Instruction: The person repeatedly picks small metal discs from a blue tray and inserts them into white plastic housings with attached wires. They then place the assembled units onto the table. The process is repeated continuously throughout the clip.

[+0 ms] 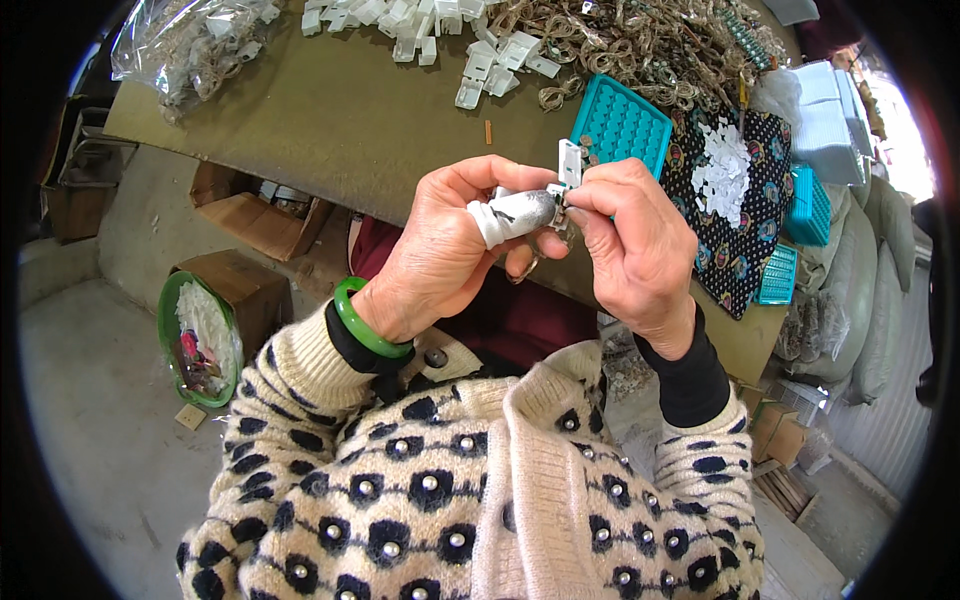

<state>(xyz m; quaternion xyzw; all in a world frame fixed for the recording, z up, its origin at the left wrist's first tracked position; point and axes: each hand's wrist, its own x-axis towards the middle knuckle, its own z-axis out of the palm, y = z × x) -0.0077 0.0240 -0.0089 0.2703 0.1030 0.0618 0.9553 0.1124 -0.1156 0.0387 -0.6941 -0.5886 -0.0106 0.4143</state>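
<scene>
My left hand (425, 245) is closed around a small white plastic housing (570, 163), which stands up between my two hands above the table's near edge. A worn white and grey finger cover (508, 217) sits on the left thumb. From the right, my right hand (642, 235) meets it with thumb and forefinger pinched together at the housing's lower end. Small metallic bits show at that spot, but the fingers hide what exactly the pinch holds. Just beyond the hands lies a teal ridged tray (622, 125).
White plastic housings (495, 65) and a tangled heap of brownish wire loops (640, 45) cover the table's far side. Small white pieces (722, 170) lie on a dark patterned cloth (715, 265) at right. A green basin (172, 340) and a cardboard box (235, 290) stand on the floor at left.
</scene>
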